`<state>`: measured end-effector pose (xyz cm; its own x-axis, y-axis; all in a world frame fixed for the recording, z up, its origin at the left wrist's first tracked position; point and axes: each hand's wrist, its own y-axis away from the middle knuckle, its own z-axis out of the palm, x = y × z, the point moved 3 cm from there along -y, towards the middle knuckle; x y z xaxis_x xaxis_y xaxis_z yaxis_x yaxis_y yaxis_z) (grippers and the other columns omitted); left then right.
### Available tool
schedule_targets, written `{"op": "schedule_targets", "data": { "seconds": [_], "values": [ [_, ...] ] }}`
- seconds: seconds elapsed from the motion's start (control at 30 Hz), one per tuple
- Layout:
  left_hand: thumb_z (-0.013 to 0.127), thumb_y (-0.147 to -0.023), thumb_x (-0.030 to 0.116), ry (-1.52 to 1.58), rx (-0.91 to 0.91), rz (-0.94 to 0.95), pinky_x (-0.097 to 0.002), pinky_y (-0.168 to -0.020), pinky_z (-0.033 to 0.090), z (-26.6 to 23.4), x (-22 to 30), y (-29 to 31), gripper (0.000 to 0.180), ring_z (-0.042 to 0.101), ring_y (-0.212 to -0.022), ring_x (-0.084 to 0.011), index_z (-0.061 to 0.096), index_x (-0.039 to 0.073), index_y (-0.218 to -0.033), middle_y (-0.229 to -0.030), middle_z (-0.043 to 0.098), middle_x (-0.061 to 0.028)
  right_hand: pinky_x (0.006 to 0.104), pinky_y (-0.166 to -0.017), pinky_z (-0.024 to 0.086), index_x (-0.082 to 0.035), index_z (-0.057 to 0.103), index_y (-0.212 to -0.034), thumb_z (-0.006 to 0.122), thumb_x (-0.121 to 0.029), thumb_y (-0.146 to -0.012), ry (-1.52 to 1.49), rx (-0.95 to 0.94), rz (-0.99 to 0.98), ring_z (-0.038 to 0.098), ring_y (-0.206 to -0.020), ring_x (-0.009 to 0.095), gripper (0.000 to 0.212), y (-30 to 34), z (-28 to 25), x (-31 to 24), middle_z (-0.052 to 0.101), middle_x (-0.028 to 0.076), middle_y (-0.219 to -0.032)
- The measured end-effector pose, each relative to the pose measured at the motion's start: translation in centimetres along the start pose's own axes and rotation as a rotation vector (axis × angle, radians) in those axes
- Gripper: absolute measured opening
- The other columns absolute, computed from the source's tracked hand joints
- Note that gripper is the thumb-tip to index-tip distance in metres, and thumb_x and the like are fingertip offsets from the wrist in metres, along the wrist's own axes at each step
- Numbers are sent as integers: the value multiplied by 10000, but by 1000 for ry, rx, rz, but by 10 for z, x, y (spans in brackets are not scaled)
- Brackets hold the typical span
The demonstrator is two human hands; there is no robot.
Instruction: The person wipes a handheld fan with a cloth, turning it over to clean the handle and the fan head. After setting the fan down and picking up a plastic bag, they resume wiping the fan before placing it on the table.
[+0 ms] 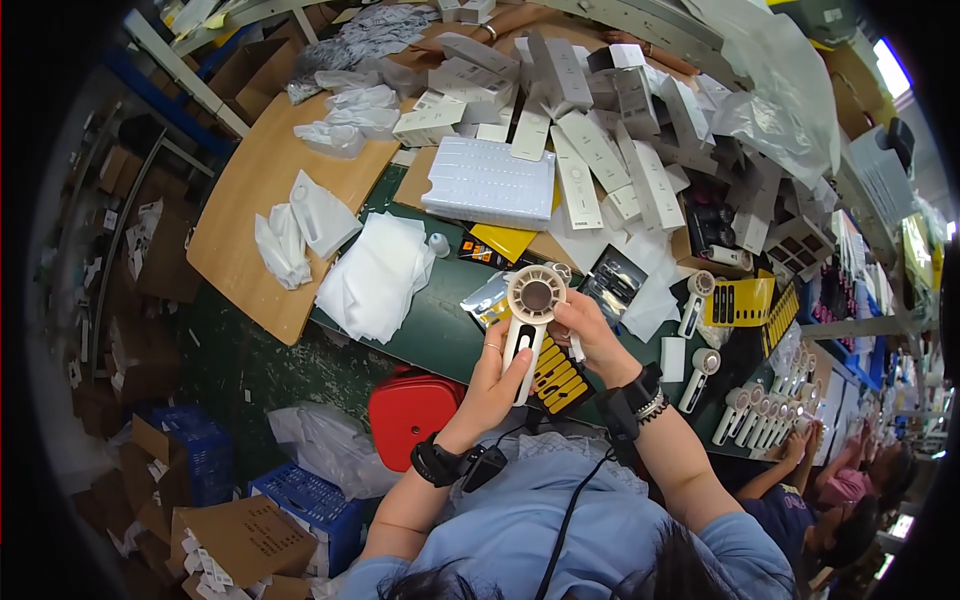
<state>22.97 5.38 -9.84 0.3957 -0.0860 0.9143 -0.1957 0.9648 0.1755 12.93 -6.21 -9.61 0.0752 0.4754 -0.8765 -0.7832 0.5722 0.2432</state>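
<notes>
A white handheld fan [536, 295] is in the person's hands, held in front of the body above the near edge of a dark green table [447, 290], its round grille up and its handle pointing down toward the lap. The left hand [494, 376] wraps the handle, thumb along its front. The right hand [598, 345] curls at the right side of the fan's head, thumb by its rim; a small pale piece shows under its fingers, too hidden to name, and whether this hand pinches the fan or that piece I cannot tell. Just below lies a yellow-and-black sheet [563, 378]. Left of the fan are a stack of thin white sheets [375, 280] and a small bottle [438, 245]; beyond it, a white plastic tray [490, 180] and a heap of slim white boxes [595, 150]. To the right stand a small white box [672, 358] and a group of similar fans [765, 415], near a co-worker's hands [803, 440]. A red stool [410, 415] sits by the person's left arm.
</notes>
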Motion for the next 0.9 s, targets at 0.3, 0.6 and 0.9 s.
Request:
{"op": "schedule_targets", "data": {
  "seconds": [0.3,0.6,0.9],
  "values": [
    [460,-937,222,236,-14,-126,-214,-543,459,-34,-5,-2,315,544,-601,-88,389,31,-1177,-833,564,-57,162,-499,278,-31,511,-1055,557,-314,-871,-118,-52,50,351,-563,4,341,-32,24,14,427,-69,-675],
    [431,-939,226,229,259,-31,-246,-511,454,-92,-17,7,241,552,-567,-133,447,23,-1067,-771,577,-81,172,-485,289,-32,435,-1274,436,-296,-932,-80,47,193,352,-537,37,432,-23,22,48,387,-49,-628],
    [393,-949,279,410,703,-91,-280,-582,483,-197,-45,25,286,566,-610,-163,516,24,-991,-774,581,-83,173,-499,348,-40,525,-1185,545,-276,-886,184,-27,407,437,-544,28,382,-6,14,89,479,-24,-629]
  ]
}}
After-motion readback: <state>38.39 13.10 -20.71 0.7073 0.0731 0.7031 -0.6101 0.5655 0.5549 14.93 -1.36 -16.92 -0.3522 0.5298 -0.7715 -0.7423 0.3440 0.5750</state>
